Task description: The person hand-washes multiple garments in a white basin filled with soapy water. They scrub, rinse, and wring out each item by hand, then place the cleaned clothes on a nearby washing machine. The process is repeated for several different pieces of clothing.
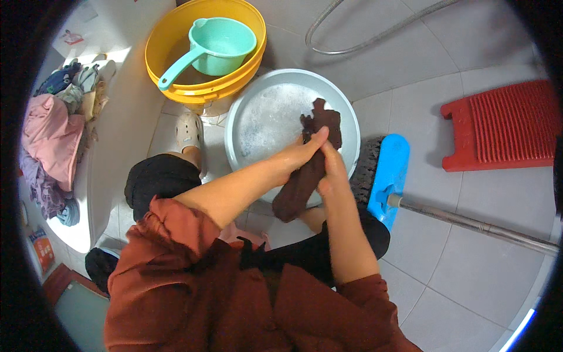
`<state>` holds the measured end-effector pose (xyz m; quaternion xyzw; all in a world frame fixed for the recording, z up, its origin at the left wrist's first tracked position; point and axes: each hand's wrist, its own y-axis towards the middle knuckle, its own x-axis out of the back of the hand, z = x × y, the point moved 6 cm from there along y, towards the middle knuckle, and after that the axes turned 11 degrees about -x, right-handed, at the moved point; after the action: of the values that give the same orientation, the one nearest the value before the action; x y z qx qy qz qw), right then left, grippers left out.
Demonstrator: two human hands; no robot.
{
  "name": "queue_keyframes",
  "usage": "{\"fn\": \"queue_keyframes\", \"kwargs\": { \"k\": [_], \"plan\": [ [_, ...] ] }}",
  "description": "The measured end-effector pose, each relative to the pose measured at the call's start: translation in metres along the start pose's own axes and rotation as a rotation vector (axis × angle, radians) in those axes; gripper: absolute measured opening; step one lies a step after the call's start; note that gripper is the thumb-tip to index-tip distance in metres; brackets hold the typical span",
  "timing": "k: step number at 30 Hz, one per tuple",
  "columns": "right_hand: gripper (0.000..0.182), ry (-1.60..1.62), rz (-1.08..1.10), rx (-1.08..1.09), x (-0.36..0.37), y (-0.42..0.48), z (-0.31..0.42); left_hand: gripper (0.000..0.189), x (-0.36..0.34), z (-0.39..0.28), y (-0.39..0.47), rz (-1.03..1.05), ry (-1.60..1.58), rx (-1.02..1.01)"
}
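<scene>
Both of my hands hold a dark brown wet cloth (303, 187) above a round metal basin (232, 127). My left hand (303, 156) grips it from the left, and my right hand (334, 167) presses against it from the right, the thumbs close together. One bunched end of the cloth points to the far side of the basin, over soapy water (268, 119). Its rounded near end hangs past the basin's near rim, beside my leg. Fingers behind the cloth are hidden.
A yellow bucket (151, 57) holding a mint-green dipper (224, 46) stands at the far left. Clothes (55, 141) lie heaped on a white ledge (101, 176). To the right are a blue-headed brush (391, 171) with a metal handle, a red ridged board (506, 127) and a metal hose (378, 42).
</scene>
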<state>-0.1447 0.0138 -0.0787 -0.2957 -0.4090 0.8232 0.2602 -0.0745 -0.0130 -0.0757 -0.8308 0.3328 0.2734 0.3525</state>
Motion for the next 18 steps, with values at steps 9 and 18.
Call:
{"fn": "queue_keyframes", "kwargs": {
  "k": [9, 18],
  "plan": [
    [0.064, -0.645, -0.080, 0.312, 0.002, -0.004, 0.024, 0.068, -0.016, -0.012, -0.015, -0.011, 0.122, 0.055],
    [0.061, 0.749, 0.539, 0.220, -0.013, -0.024, -0.021, 0.040, -0.064, -0.035, -0.050, 0.261, -0.832, 0.273]
  ]
}}
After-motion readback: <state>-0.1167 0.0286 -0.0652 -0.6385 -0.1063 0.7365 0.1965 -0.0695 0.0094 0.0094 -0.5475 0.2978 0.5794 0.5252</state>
